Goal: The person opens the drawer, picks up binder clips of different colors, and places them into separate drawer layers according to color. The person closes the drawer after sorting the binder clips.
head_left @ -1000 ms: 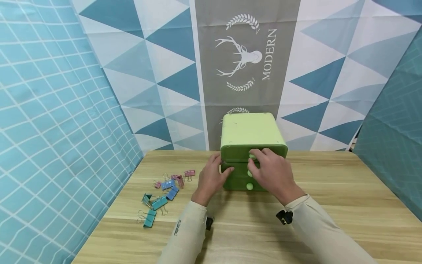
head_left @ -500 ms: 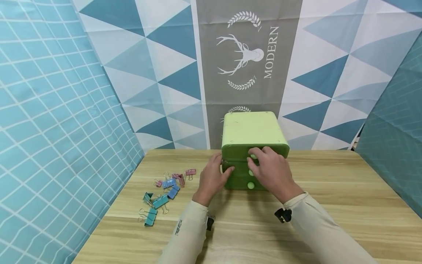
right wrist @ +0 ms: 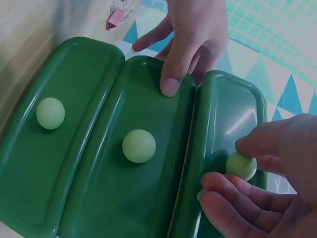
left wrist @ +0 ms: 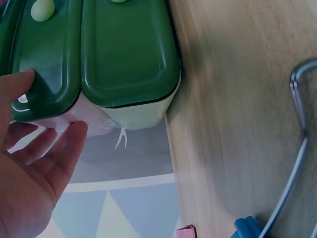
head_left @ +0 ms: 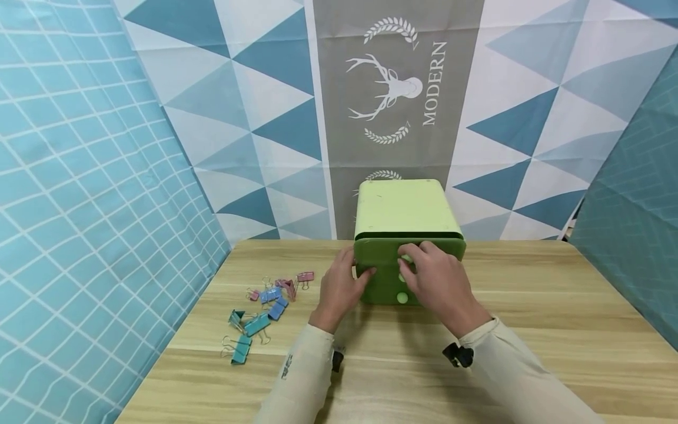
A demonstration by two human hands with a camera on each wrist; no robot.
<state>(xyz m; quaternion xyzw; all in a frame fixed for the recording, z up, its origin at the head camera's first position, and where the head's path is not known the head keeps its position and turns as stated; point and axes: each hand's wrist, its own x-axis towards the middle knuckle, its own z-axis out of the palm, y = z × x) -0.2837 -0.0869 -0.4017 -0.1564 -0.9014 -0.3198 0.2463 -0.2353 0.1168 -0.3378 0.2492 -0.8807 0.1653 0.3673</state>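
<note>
A small green drawer cabinet (head_left: 405,203) with three drawers stands at the back of the table. Its top drawer (head_left: 378,250) sticks out a little, leaving a dark gap under the cabinet's top. My right hand (head_left: 439,282) pinches that drawer's round pale knob (right wrist: 241,166) between thumb and fingers. At the cabinet's left side, my left hand (head_left: 339,288) grips the edge. Its thumb lies on the front of the middle drawer (right wrist: 143,89), and the fingers reach along the side wall, as the left wrist view shows. The bottom drawer (right wrist: 54,148) looks closed.
Left of the cabinet lie several binder clips: teal ones (head_left: 241,350) nearest, blue ones (head_left: 278,309) in the middle, pink ones (head_left: 305,277) farther back. Patterned cloth (head_left: 275,118) hangs right behind the wooden table (head_left: 392,377), with a blue checked cloth (head_left: 79,194) at the left.
The top drawer has come slightly forward with the right hand on its knob, and a dark gap has appeared above it. The left hand has stayed at the cabinet's left edge.
</note>
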